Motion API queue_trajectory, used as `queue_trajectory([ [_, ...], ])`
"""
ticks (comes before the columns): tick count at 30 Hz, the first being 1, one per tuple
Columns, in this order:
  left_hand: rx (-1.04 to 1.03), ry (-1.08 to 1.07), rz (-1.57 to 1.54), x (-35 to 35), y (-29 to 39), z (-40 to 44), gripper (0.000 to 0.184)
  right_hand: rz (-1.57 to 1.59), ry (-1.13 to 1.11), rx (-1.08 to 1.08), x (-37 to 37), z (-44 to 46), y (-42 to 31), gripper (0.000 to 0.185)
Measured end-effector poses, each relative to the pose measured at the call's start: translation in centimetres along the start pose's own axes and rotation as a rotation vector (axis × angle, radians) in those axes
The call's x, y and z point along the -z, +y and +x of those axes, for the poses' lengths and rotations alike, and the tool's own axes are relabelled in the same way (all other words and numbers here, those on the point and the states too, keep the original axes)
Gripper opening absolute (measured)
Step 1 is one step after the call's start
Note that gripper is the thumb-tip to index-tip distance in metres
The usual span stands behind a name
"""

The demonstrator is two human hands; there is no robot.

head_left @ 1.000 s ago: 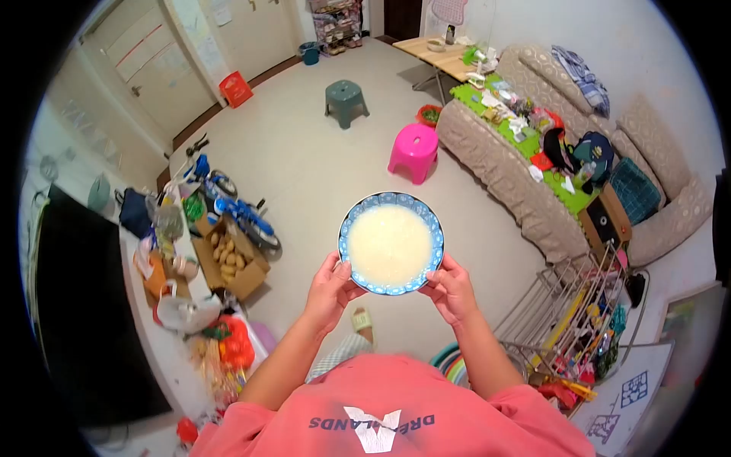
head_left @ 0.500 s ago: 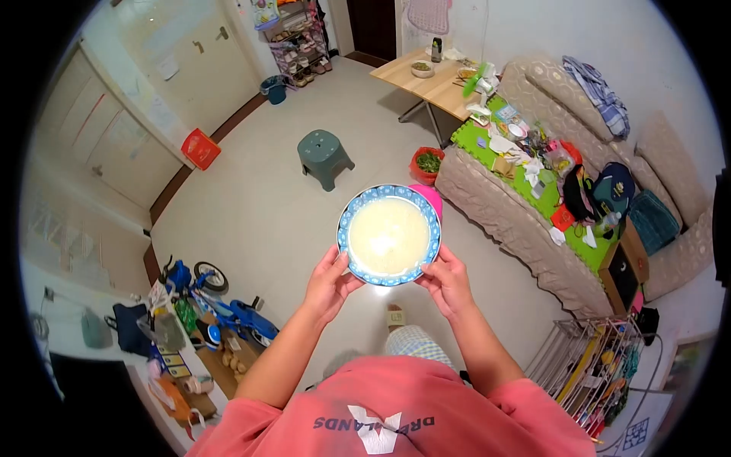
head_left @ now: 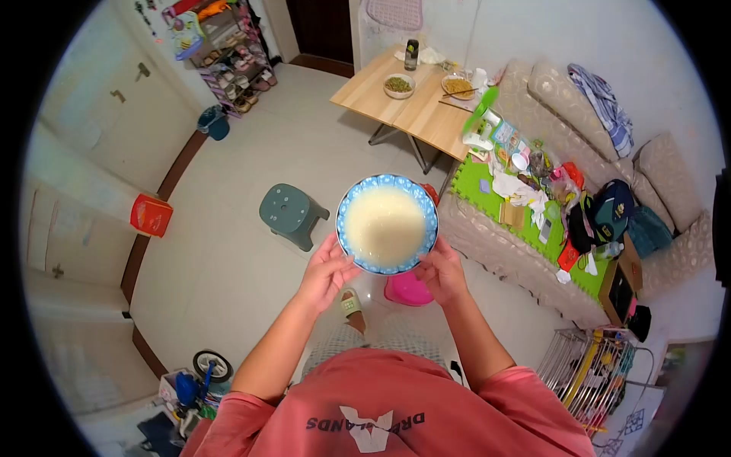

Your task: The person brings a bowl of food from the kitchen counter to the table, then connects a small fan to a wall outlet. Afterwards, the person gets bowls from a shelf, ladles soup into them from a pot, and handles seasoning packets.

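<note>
A round bowl with a blue patterned rim [head_left: 386,182] is held level in front of my chest. Pale, creamy liquid food [head_left: 387,228] fills much of it. My left hand [head_left: 327,274] grips the bowl's lower left edge, thumb on the rim and fingers beneath. On the lower right edge, my right hand [head_left: 443,274] holds it the same way. The fingers under the bowl are partly hidden. Below the bowl, near my right hand, a pink plastic object [head_left: 409,290] on the floor is partly covered.
A green stool [head_left: 293,212] stands ahead to the left. Farther off, a wooden table [head_left: 365,95] bears a bowl of green food [head_left: 398,86], a plate of food [head_left: 458,87] with chopsticks, and a dark can [head_left: 411,55]. The cluttered sofa [head_left: 487,228] runs along the right.
I have moved forward, so the table and stool appear nearer and the blue bike has mostly dropped out of view. Both hands still hold the bowl.
</note>
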State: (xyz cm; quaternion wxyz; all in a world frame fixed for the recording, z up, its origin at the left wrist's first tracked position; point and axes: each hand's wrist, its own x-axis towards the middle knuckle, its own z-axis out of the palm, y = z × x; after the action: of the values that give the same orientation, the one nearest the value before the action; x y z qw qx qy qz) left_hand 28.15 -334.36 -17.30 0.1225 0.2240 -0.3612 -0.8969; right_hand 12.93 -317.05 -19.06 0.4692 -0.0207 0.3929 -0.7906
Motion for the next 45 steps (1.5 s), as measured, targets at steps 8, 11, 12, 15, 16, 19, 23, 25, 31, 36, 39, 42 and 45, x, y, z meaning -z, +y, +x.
queue_trajectory([
  [8,0.145,-0.008,0.023,4.4,8.5,18.8,0.05,0.125,0.117,0.054,-2.0,19.1,-2.3,0.053],
  [11,0.213,0.024,0.017,5.8,9.6,25.6,0.053,0.146,0.153,0.049,-1.0,25.7,-3.0,0.053],
  [12,0.236,0.048,0.027,6.0,10.2,28.3,0.054,0.153,0.172,0.053,-0.7,28.4,-3.7,0.053],
  [15,0.222,0.041,0.035,6.9,11.1,34.6,0.058,0.156,0.228,0.026,0.1,34.5,-5.2,0.049],
  [16,0.239,0.039,0.038,7.3,11.5,36.6,0.058,0.139,0.266,0.037,0.0,36.3,-5.7,0.05],
  [19,0.277,0.075,0.061,7.9,12.8,42.5,0.058,0.179,0.303,0.044,0.2,41.3,-7.2,0.048],
  [23,0.369,0.052,0.084,9.0,14.5,50.7,0.058,0.256,0.269,0.059,2.1,47.7,-8.1,0.055],
  [25,0.421,0.033,0.102,9.8,15.0,54.0,0.058,0.298,0.371,0.032,2.7,50.3,-8.0,0.054],
  [31,0.509,-0.017,0.214,11.5,14.2,64.0,0.055,0.345,0.501,0.143,5.9,56.9,-7.0,0.053],
  [36,0.556,-0.069,0.331,12.4,12.1,70.2,0.057,0.397,0.608,0.192,9.0,60.5,-6.7,0.051],
  [39,0.606,-0.115,0.34,13.1,9.9,73.3,0.056,0.429,0.68,0.227,11.1,61.9,-6.6,0.049],
  [42,0.697,-0.042,0.276,14.2,8.0,76.0,0.053,0.431,0.704,0.228,13.4,62.5,-6.2,0.048],
  [45,0.65,0.059,0.257,14.8,6.8,78.2,0.051,0.437,0.728,0.227,15.0,63.3,-6.4,0.047],
])
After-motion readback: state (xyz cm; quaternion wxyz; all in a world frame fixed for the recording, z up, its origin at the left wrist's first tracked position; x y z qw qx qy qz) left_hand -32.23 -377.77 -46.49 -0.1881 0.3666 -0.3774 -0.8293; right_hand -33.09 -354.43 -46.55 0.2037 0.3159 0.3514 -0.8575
